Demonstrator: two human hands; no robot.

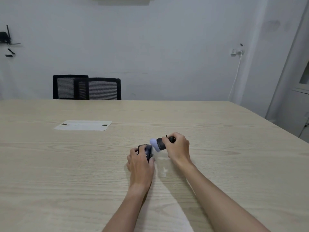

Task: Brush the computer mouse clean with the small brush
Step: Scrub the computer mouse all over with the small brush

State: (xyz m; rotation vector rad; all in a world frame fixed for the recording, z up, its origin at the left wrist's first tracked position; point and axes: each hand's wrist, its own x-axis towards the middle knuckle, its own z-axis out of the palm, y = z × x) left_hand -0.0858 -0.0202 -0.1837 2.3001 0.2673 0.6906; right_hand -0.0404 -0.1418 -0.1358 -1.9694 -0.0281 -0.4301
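Observation:
A dark computer mouse (148,151) rests on the wooden table (66,164), mostly covered by my left hand (141,163), which grips it from behind and on both sides. My right hand (178,149) holds a small brush (158,144) with a dark body and pale lilac bristles. The brush lies tilted, its bristles pointing left and touching the right front side of the mouse. The back end of the brush is hidden by my fingers.
A white flat plate (83,125) with two slots is set into the table at the far left. Two black mesh chairs (87,87) stand behind the far edge. The table's right edge runs diagonally at the right. Pale smudges mark the wood near the mouse.

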